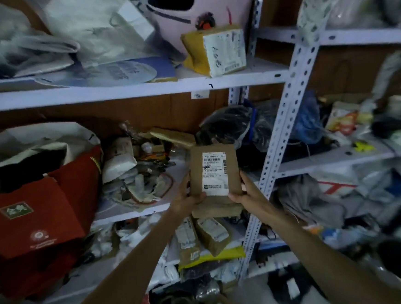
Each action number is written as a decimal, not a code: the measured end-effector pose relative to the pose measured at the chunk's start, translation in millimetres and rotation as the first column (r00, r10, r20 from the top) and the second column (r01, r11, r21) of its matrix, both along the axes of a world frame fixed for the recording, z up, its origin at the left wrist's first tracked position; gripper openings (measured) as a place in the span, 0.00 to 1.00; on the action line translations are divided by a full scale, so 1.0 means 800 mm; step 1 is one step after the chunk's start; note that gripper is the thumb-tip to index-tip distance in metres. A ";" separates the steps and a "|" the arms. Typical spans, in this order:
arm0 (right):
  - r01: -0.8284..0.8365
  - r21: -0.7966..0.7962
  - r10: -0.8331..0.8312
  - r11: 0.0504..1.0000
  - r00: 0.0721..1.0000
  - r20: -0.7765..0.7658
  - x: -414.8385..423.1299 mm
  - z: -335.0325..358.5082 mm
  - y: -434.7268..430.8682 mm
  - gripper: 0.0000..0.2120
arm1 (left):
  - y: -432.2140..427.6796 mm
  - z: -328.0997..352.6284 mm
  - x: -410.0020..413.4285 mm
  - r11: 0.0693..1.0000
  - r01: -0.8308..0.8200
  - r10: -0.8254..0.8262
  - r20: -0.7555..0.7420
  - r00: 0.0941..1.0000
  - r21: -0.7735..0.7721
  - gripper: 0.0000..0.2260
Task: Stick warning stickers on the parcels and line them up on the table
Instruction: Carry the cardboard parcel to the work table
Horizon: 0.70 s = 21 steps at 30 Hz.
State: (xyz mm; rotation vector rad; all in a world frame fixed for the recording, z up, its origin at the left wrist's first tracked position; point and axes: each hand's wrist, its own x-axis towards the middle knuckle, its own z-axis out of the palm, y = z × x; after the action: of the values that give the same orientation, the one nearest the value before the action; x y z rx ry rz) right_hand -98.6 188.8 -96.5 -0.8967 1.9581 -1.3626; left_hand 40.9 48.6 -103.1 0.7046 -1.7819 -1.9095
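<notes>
Gripping a brown parcel upright between left hand and right hand.

We have both arms stretched forward and upward, forearms bare, converging toward the centre of view. Our left hand sits at the left edge of a flat brown parcel, thumb laid across its lower front, fingers wrapped behind. Our right hand mirrors it at the right edge, thumb pressed along the bottom front, fingers curled round the side. Both wrists are bent slightly inward. Both grips are closed, hands level with each other, just apart.
</notes>
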 end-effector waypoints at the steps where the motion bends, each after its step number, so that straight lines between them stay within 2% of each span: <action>1: 0.035 -0.008 -0.035 0.999 0.999 0.010 0.010 -0.005 0.012 0.37 | 0.008 -0.003 0.003 1.000 0.005 -0.004 0.018 1.000 -0.025 0.29; 3: 0.143 -0.011 -0.143 0.990 0.989 0.042 0.033 -0.017 0.038 0.37 | 0.025 -0.012 0.009 0.996 0.065 -0.062 0.048 0.997 -0.053 0.32; 7: 0.340 -0.056 -0.342 0.939 0.939 -0.023 0.076 -0.030 0.110 0.38 | 0.077 -0.021 0.011 0.961 0.268 -0.260 0.101 0.960 -0.065 0.36; 12: 0.575 -0.084 -0.579 0.814 0.815 -0.036 0.098 -0.016 0.245 0.37 | 0.189 -0.008 -0.021 0.870 0.485 -0.478 0.090 0.874 -0.088 0.36; 16: 0.768 -0.136 -0.778 0.625 0.628 -0.029 0.142 0.006 0.392 0.34 | 0.325 0.011 -0.046 0.697 0.710 -0.708 0.058 0.704 -0.103 0.35; 20: 0.930 -0.167 -0.945 0.328 0.326 -0.037 0.230 0.023 0.560 0.43 | 0.511 0.028 -0.028 0.475 0.872 -0.877 0.017 0.480 -0.118 0.35; 21: 0.951 -0.178 -0.968 0.252 0.249 -0.041 0.261 0.022 0.602 0.42 | 0.559 0.033 -0.014 0.402 0.909 -0.914 0.015 0.406 -0.109 0.35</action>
State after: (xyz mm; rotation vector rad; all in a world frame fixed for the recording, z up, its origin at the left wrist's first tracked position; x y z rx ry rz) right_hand 110.0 670.5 -78.7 0.4490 2.7037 -2.0924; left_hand 29.7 495.6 -76.6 -0.5791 -2.4891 -2.3558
